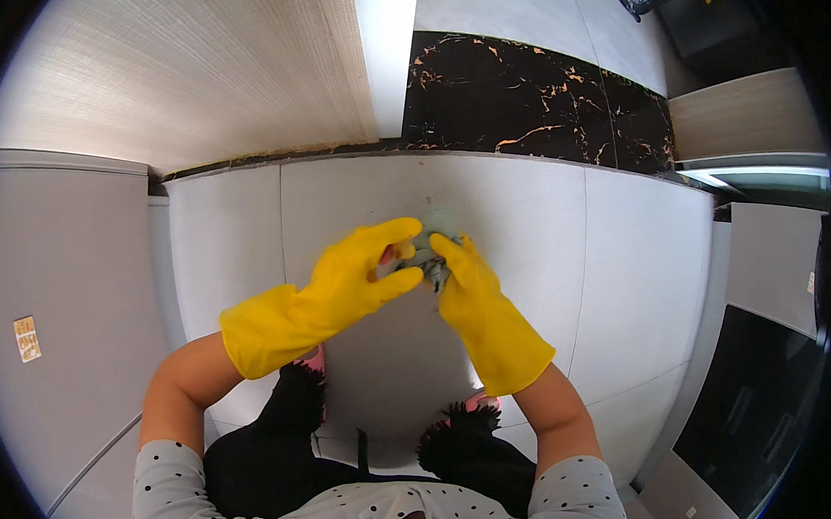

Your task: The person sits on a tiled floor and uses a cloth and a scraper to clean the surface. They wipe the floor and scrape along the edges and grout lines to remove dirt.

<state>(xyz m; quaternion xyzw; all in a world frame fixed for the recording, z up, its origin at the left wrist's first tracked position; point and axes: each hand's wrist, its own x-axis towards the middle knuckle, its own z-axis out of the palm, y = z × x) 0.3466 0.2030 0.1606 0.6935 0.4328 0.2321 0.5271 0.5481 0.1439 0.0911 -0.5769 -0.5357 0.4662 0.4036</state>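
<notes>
Both my hands wear yellow rubber gloves and meet in the middle of the view. My left hand (360,266) and my right hand (470,280) together grip a small crumpled grey cloth (432,242), bunched between the fingertips. The cloth is held in the air above a pale grey tiled floor (619,268). Most of the cloth is hidden by the glove fingers. My forearms are bare below the glove cuffs, coming from dotted grey sleeves.
A black marble strip with gold veins (534,102) runs across the floor ahead. A beige textured wall (183,64) rises at the left, a grey panel (52,290) beside it. A dark glossy surface (761,404) stands at the right. My feet show in pink slippers (311,359) below.
</notes>
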